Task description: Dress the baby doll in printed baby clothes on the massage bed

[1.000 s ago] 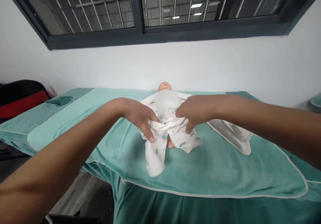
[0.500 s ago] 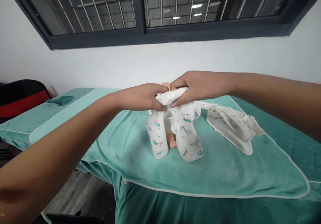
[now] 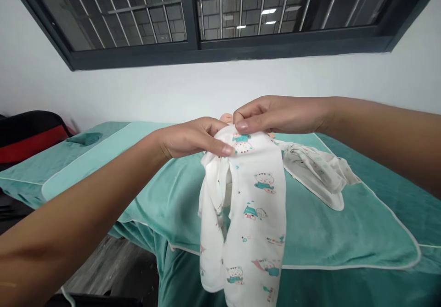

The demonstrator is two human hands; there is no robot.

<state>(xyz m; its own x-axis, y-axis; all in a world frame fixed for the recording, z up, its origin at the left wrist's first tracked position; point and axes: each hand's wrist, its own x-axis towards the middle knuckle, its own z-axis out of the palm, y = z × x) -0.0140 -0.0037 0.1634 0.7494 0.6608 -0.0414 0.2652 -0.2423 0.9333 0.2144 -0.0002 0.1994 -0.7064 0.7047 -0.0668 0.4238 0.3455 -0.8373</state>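
Observation:
A white baby garment [image 3: 257,206] with a teal and pink cartoon print hangs down in two long parts with a gap between them. Its lower end passes in front of the bed's edge. My left hand [image 3: 198,137] pinches its upper left part, thumb on the near side. My right hand [image 3: 265,114] grips the top edge between thumb and fingers. Behind my hands, a small bit of a baby doll [image 3: 226,118] shows; the garment hides the rest of it.
A crumpled white printed cloth item [image 3: 317,169] lies on the light green blanket [image 3: 337,238] to the right. The blanket covers a bed with a darker green cover [image 3: 310,288]. A white wall [image 3: 148,91] and a barred window stand behind. A black and red object [image 3: 32,135] is at left.
The garment's gathered top has been spread out, and it now hangs longer and nearer to me. The doll's foot, seen between its two parts before, is now hidden. My right hand's grip has shifted.

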